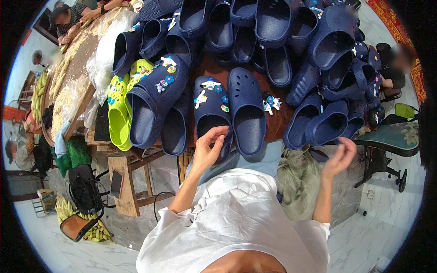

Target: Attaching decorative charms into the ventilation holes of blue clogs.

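A navy clog [207, 98] with white, blue and green charms on its upper lies on the brown table covering in front of me. My left hand [210, 148] is over its heel opening, fingers loosely bent and apart, with no held thing visible. Right beside it lies a plain navy clog [248, 111] with bare holes. A small cluster of blue and white charms [272, 104] rests on the covering to the right. My right hand [339, 157] is raised near the front edge, fingers half bent and apart, close to a navy clog [327, 123] and holding nothing visible.
Many navy clogs [273, 22] pile up at the back and right. Lime green clogs [119, 111] stand left, beside a decorated navy clog [159, 100]. A wooden stool [123, 186] and a dark green table [391, 139] flank me. Other people sit far left and right.
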A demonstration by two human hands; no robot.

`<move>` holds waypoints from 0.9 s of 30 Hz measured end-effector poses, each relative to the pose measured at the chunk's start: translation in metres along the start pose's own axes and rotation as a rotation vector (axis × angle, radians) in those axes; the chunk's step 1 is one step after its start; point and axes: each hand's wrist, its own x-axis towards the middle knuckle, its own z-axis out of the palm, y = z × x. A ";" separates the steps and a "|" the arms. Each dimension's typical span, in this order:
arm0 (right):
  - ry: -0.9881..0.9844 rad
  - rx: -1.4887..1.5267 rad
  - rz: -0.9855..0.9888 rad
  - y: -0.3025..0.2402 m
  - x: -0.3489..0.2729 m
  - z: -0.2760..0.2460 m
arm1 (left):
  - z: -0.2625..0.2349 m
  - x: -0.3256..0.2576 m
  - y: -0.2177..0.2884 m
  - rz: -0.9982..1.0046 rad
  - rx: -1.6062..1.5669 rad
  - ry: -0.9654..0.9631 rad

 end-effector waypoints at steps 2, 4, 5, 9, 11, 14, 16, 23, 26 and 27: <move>-0.392 -0.007 -0.069 -0.057 -0.001 0.036 | 0.001 -0.003 0.000 -0.012 0.011 0.009; -0.641 -0.029 -0.092 -0.090 -0.005 0.081 | 0.000 -0.003 -0.002 -0.054 -0.017 0.004; -0.680 -0.003 -0.079 -0.093 -0.009 0.100 | 0.001 -0.003 -0.003 -0.055 -0.020 0.007; -0.744 -0.094 -0.110 -0.072 -0.034 0.164 | 0.008 0.001 -0.014 -0.139 -0.111 0.072; -0.739 -0.083 -0.110 -0.069 -0.040 0.184 | 0.012 0.004 -0.019 -0.201 -0.254 0.139; -0.692 -0.099 -0.107 -0.069 -0.042 0.198 | 0.016 0.020 -0.013 -0.301 -0.513 0.238; -0.704 -0.097 -0.074 -0.069 -0.037 0.197 | 0.018 0.031 -0.015 -0.313 -0.527 0.249; -0.708 -0.065 -0.071 -0.069 -0.031 0.199 | 0.020 0.049 -0.020 -0.365 -0.693 0.308; -0.767 -0.030 -0.073 -0.077 -0.015 0.194 | 0.022 0.049 -0.010 -0.356 -0.698 0.368; -0.756 0.035 -0.057 -0.081 -0.008 0.195 | 0.021 0.048 -0.006 -0.362 -0.713 0.392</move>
